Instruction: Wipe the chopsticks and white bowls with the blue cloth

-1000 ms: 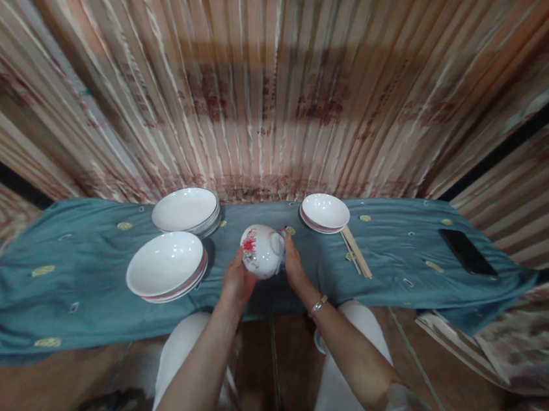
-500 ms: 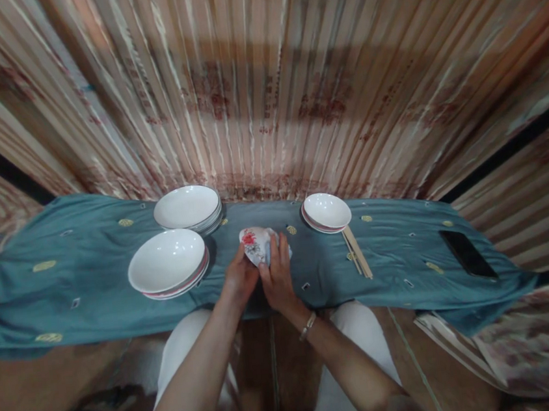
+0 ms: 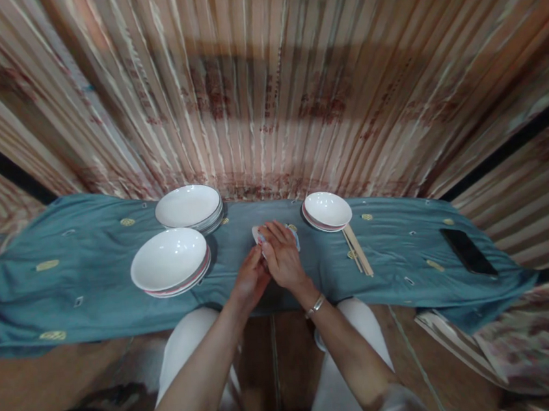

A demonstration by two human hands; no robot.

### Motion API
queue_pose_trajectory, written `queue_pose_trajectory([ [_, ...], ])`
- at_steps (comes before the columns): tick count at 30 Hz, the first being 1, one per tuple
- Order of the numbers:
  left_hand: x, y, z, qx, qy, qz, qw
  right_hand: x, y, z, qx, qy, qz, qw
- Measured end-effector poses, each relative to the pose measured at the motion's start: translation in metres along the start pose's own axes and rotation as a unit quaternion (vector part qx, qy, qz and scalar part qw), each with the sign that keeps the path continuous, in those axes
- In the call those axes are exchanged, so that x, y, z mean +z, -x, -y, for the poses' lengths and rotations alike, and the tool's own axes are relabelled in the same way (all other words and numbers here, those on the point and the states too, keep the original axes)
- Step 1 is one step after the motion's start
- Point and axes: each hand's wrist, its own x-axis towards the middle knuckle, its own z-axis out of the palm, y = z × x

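Between my hands, above the middle of the table, is a small white bowl (image 3: 256, 233) with a red flower print, mostly covered by fingers. My left hand (image 3: 252, 274) grips it from the lower left, fingers curled. Lying over its top and right side, my right hand (image 3: 282, 254) has its fingers bent around it. A light blue patch (image 3: 294, 236) shows past the right fingers; whether it is a cloth or part of the bowl I cannot tell.
Stacked bowls (image 3: 169, 259) and stacked plates (image 3: 189, 206) stand on the left. To the right are smaller stacked bowls (image 3: 328, 209), wooden chopsticks (image 3: 357, 249) and a black phone (image 3: 468, 252). A green cloth (image 3: 95, 270) covers the table; a patterned curtain (image 3: 252, 90) hangs behind.
My right hand has slid farther over the bowl, hiding most of its flower print. Both hands and the bowl have shifted slightly right. The stacks, chopsticks and phone stay put.
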Motion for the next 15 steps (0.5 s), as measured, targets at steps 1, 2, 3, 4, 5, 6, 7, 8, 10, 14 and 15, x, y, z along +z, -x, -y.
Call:
queue_pose_trajectory([
  [1,0.001,0.001,0.0,0.001,-0.003,0.007,1.0,-0.001,-0.003,0.002,-0.007,0.003,0.004,1.0],
  [2,0.001,0.002,0.001,0.005,-0.004,0.012,1.0,-0.002,-0.005,0.005,-0.015,0.005,0.008,1.0],
  [3,0.001,0.002,0.001,0.011,-0.003,0.014,1.0,-0.001,-0.005,0.007,-0.025,0.007,0.011,1.0],
  [4,0.001,0.003,0.001,0.017,-0.001,0.014,1.0,0.0,-0.005,0.01,-0.035,0.008,0.011,0.999],
  [5,0.0,0.002,0.002,0.024,0.002,0.01,1.0,0.001,-0.004,0.012,-0.043,0.008,0.01,0.999],
  [6,-0.001,0.002,0.002,0.03,0.004,0.001,1.0,0.003,-0.001,0.014,-0.049,0.01,0.007,0.999],
  [7,-0.003,0.001,0.001,0.038,0.007,-0.012,0.999,0.005,0.002,0.016,-0.055,0.012,0.004,0.998],
  [8,-0.004,0.0,0.001,0.046,0.01,-0.028,0.998,0.008,0.005,0.016,-0.059,0.016,0.002,0.998],
  [10,-0.006,-0.003,-0.001,0.056,0.02,-0.063,0.996,0.013,0.012,0.016,-0.067,0.026,0.004,0.997],
  [14,-0.007,-0.007,-0.006,0.052,0.037,-0.113,0.992,0.021,0.021,0.013,-0.074,0.035,0.012,0.997],
  [15,-0.006,-0.007,-0.007,0.051,0.042,-0.123,0.99,0.022,0.023,0.012,-0.077,0.034,0.013,0.996],
])
